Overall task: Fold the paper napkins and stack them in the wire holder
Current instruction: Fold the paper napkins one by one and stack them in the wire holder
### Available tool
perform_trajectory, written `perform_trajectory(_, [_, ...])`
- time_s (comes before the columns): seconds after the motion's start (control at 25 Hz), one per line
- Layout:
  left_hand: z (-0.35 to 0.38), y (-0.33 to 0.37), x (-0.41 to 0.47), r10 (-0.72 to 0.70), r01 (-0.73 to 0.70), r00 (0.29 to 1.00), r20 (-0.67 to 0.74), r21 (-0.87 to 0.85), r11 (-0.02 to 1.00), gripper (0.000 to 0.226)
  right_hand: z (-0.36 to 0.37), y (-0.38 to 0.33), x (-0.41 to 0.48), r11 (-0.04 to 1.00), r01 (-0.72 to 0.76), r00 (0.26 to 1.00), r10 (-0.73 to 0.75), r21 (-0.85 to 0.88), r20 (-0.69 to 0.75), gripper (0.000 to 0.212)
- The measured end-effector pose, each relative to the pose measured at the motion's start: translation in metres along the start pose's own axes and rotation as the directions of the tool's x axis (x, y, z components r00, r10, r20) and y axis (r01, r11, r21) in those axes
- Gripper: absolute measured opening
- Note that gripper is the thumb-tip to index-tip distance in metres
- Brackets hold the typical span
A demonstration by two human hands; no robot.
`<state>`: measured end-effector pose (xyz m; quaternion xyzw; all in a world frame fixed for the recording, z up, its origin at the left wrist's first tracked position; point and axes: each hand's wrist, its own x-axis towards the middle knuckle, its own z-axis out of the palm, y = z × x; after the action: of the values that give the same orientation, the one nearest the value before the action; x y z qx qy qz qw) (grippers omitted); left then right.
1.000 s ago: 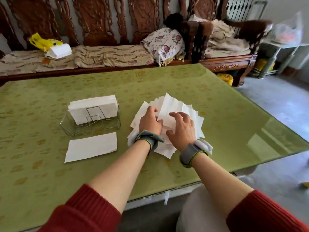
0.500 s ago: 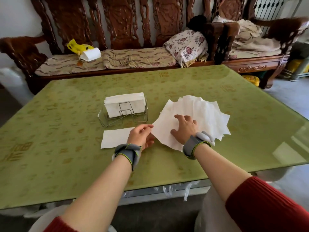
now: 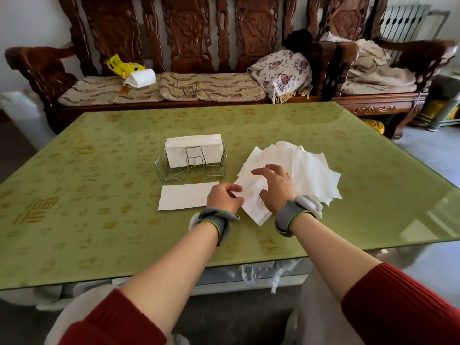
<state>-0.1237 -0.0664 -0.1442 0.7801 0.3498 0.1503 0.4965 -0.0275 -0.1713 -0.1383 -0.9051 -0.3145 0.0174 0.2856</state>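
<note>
A fanned pile of unfolded white napkins (image 3: 306, 170) lies on the green table (image 3: 99, 232). My left hand (image 3: 224, 197) pinches the left edge of the top napkin (image 3: 254, 205) at the pile's near corner. My right hand (image 3: 275, 186) rests on the pile, fingers spread, pressing the sheets down. A folded napkin (image 3: 185, 195) lies flat to the left of my left hand. Behind it stands the wire holder (image 3: 191, 168), with a stack of folded napkins (image 3: 194, 149) upright inside.
A carved wooden bench (image 3: 189, 41) with cushions, a flowered pillow (image 3: 282, 70) and a yellow bag (image 3: 124, 67) runs along the table's far side. The table's glass edge is close to me, and plastic bags hang below it.
My left hand left the pile, swung toward the folded napkin, then came back and gripped the edge of the top napkin. My right hand stayed on the pile. The view shifted left.
</note>
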Motion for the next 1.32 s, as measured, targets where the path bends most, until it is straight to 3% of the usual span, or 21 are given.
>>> perform_trajectory(0.2, [-0.064,0.002,-0.015,0.119,-0.119,0.990,0.079,-0.004,0.993,0.028,0.002,-0.020,-0.003,0.998,0.034,0.997,-0.031,-0.047,0.069,0.061])
perform_trajectory(0.28, [-0.082,-0.003,-0.020,0.141,-0.138,0.988,0.056,-0.039,0.990,0.028,0.006,-0.028,-0.006,0.996,0.080,0.990,-0.074,-0.041,0.120,0.046])
perform_trajectory(0.4, [-0.104,-0.015,-0.027,0.144,-0.144,0.989,-0.014,-0.021,0.989,0.032,0.011,-0.039,-0.013,0.984,0.079,0.983,-0.103,0.160,0.152,0.016])
perform_trajectory(0.48, [-0.114,-0.024,-0.030,0.144,-0.143,0.989,-0.027,0.045,0.989,0.028,0.013,-0.046,-0.018,0.965,0.073,0.980,-0.116,0.253,0.159,0.008])
perform_trajectory(0.56, [-0.118,-0.032,-0.030,0.158,-0.153,0.987,-0.030,0.118,0.981,0.019,0.012,-0.054,-0.020,0.954,0.088,0.978,-0.137,0.286,0.156,0.008])
perform_trajectory(0.64, [-0.122,-0.038,-0.024,0.211,-0.181,0.969,-0.127,0.213,0.960,0.004,0.009,-0.062,-0.019,0.938,0.119,0.974,-0.174,0.326,0.144,0.010])
perform_trajectory(0.72, [-0.128,-0.043,-0.016,0.259,-0.204,0.947,-0.192,0.264,0.942,0.015,0.008,-0.069,-0.016,0.921,0.131,0.971,-0.193,0.366,0.138,0.011])
perform_trajectory(0.8, [-0.132,-0.047,-0.010,0.183,-0.146,0.972,-0.144,0.236,0.961,0.022,0.015,-0.069,-0.012,0.921,0.105,0.974,-0.171,0.375,0.147,0.016])
perform_trajectory(0.88, [-0.128,-0.056,-0.006,0.078,-0.054,0.994,-0.082,0.261,0.964,0.024,0.028,-0.063,-0.010,0.963,0.068,0.971,-0.124,0.262,0.204,0.022])
perform_trajectory(1.0, [-0.119,-0.081,-0.001,-0.012,0.039,0.998,-0.062,0.463,0.886,0.014,0.044,-0.050,-0.015,0.994,0.079,0.942,-0.100,0.076,0.321,0.026])
perform_trajectory(1.16, [-0.126,-0.080,0.014,0.074,-0.010,0.987,-0.141,0.407,0.913,0.011,0.050,-0.051,0.000,0.975,0.054,0.974,-0.099,0.217,0.202,0.024])
perform_trajectory(1.32, [-0.134,-0.067,0.049,0.145,-0.028,0.945,-0.294,0.368,0.929,0.013,0.060,-0.064,0.030,0.958,-0.009,0.999,-0.006,0.288,0.052,0.026])
